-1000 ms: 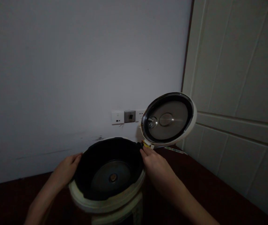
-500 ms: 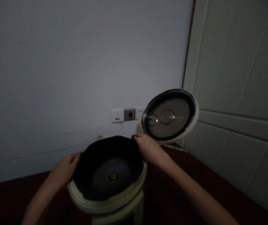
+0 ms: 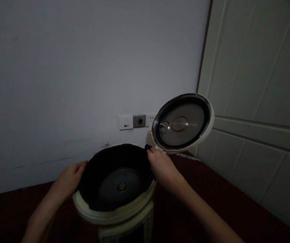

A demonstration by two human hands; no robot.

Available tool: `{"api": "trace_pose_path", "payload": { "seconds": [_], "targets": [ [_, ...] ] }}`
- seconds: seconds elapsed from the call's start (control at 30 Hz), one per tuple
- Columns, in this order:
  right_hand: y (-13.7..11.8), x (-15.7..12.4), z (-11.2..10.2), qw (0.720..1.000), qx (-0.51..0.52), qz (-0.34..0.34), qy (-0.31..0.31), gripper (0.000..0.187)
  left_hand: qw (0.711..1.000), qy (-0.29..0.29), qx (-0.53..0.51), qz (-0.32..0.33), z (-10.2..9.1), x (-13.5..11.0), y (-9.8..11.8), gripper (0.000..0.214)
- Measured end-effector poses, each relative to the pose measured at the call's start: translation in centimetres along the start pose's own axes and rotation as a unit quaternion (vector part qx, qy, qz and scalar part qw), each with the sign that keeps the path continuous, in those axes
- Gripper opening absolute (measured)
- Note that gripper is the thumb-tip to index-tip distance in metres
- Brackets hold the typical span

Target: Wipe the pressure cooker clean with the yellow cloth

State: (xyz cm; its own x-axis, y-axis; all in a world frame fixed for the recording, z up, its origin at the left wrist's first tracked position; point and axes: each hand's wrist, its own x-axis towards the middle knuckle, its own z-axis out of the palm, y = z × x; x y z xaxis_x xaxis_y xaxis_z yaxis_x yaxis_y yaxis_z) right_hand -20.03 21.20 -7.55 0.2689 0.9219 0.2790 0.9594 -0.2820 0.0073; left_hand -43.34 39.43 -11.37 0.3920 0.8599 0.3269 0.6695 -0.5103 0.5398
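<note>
Cooker point(image 3: 116, 216) was set upright on dark red tabletop point(image 3: 226, 199), low centre, black interior exposed. Left rim was touched by left hand point(image 3: 69, 177), fingers bent, tips partly hidden; firmness of hold couldn't be made out. Right rim was met by right hand point(image 3: 161, 165), fingers bunched by black knob-like part point(image 3: 148, 147); whether gripped, couldn't be made out. Lid point(image 3: 185, 125) was tilted up, behind right, underside shown. Farther: printed strip point(image 3: 188, 157) on tabletop, wall plates point(image 3: 139, 120) mounted on wall point(image 3: 84, 67).
</note>
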Motion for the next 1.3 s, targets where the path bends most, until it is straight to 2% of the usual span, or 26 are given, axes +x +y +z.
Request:
{"api": "trace_pose_path", "payload": {
  "seconds": [0.1, 0.27, 0.37, 0.5, 0.63, 0.73, 0.87, 0.97, 1.07, 1.13, 1.17, 1.2, 1.27, 1.3],
  "targets": [
    [0.2, -1.3, 0.3, 0.999, 0.027, -0.001, 0.016, 0.041, 0.999, -0.035, -0.04, -0.005, 0.2, 0.3, -0.5, 0.041],
    [1.5, -4.5, 0.4, 0.992, 0.086, -0.059, 0.075, 0.046, 0.998, -0.037, -0.043, -0.009, 0.4, 0.5, -0.7, 0.042],
    [2.0, -5.5, 0.0, 0.985, 0.111, -0.068, 0.109, 0.047, 0.999, -0.038, -0.037, -0.007, 0.3, 0.3, -0.5, 0.04],
    [1.7, -3.3, 0.3, 0.971, 0.101, -0.081, 0.2, 0.058, 0.999, -0.046, -0.029, 0.0, -0.1, -0.1, 0.0, 0.037],
    [1.9, 0.7, 1.6, 0.98, 0.085, -0.084, 0.158, 0.058, 0.998, -0.048, -0.043, 0.003, -0.3, -0.3, 0.3, 0.035],
    [2.8, 1.7, 2.4, 0.974, 0.14, -0.081, 0.16, 0.053, 0.997, -0.061, -0.038, -0.001, -0.3, -0.3, 0.5, 0.038],
    [3.9, 0.3, 2.6, 0.933, 0.245, -0.131, 0.228, 0.046, 0.998, -0.055, 0.02, -0.001, -0.6, -0.6, 1.0, 0.048],
    [3.9, -1.0, 1.9, 0.888, 0.306, -0.147, 0.309, 0.043, 0.996, 0.028, 0.083, -0.014, -1.7, -1.4, 2.5, 0.057],
    [3.3, -1.6, 0.7, 0.842, 0.376, -0.134, 0.364, 0.041, 0.993, 0.11, 0.043, -0.027, -3.1, -2.7, 5.8, 0.057],
    [2.8, -1.7, -0.1, 0.811, 0.433, -0.11, 0.377, 0.038, 0.991, 0.128, -0.043, -0.001, -3.5, -3.8, 8.7, 0.049],
    [2.4, -1.7, -0.3, 0.795, 0.463, -0.097, 0.379, 0.037, 0.99, 0.109, -0.088, 0.028, -3.4, -4.4, 10.3, 0.044],
    [2.0, -1.7, -0.5, 0.779, 0.493, -0.086, 0.379, 0.037, 0.987, 0.061, -0.13, 0.066, -3.1, -4.9, 11.8, 0.04],
    [1.2, -1.7, -0.6, 0.745, 0.544, -0.077, 0.379, 0.038, 0.967, -0.065, -0.211, 0.128, -2.0, -5.8, 14.4, 0.037],
    [0.9, -1.8, -0.6, 0.73, 0.564, -0.081, 0.378, 0.039, 0.948, -0.116, -0.254, 0.155, -1.4, -6.0, 15.4, 0.036]
  ]
}}
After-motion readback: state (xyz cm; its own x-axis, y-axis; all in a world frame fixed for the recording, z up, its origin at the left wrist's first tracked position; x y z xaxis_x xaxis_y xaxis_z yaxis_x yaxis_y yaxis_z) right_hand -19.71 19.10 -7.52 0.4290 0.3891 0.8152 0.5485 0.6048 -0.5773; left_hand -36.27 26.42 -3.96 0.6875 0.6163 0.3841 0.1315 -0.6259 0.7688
